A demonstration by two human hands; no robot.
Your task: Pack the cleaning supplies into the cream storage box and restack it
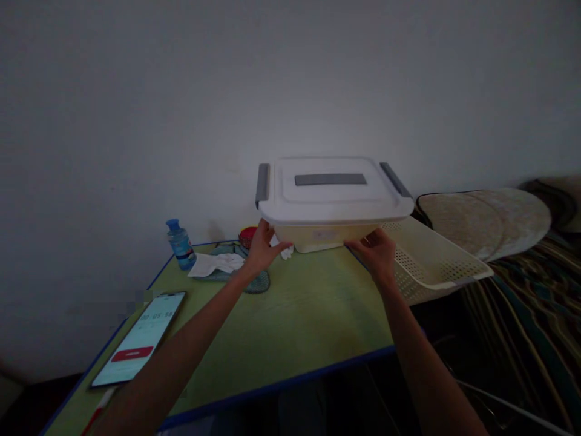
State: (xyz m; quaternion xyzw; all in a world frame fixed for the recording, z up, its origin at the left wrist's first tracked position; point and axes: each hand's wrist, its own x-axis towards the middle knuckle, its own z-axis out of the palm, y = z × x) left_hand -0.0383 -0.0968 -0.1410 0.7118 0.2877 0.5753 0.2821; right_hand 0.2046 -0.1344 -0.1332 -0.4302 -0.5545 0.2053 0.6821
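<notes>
A lidded storage box (327,203) with a white top, grey side clips and a grey handle strip is at the back of the green table (299,321), near the wall. My left hand (265,248) grips its left lower side, thumb along the front. On the opposite side my right hand (376,248) has its fingers curled under the right end. The fingers beneath the box are partly hidden. Whether the box's underside touches the table I cannot tell.
A cream perforated basket (436,284) stands right of the table, beside a striped cover (535,303) and a pale cushion (485,221). Leftward are a blue bottle (181,245), white tissue (215,264) on a bluish-grey cloth, a red bowl (247,235) and a lit phone (140,339).
</notes>
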